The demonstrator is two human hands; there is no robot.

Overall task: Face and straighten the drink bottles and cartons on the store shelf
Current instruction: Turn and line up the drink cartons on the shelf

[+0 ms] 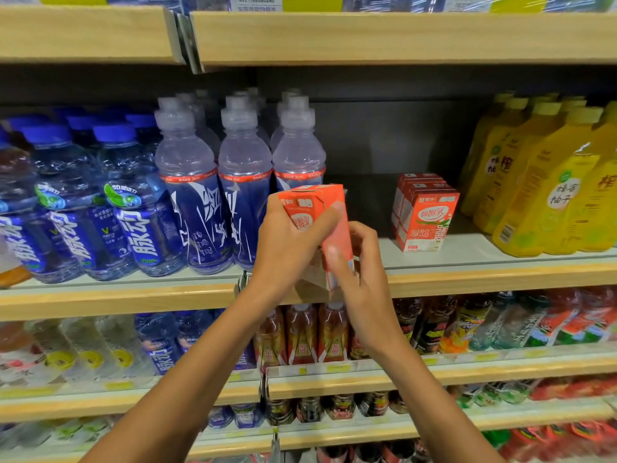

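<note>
left hand and right hand both grip the red carton, tilted, just in front of the shelf, blue bottles behind.

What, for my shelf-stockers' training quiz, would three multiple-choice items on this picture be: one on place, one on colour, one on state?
1. Where do the shelved cartons stand?
A. on the top shelf
B. between the sport bottles and the yellow bottles
C. one shelf lower

2. The water bottles at the left have caps that are:
A. blue
B. red
C. green

3. The held carton is:
A. lying on the shelf
B. gripped by both hands
C. in one hand alone

Answers: 1 B, those rows flank them; 2 A, blue caps top that row; 3 B, left hand and right hand both wrap it.
</note>
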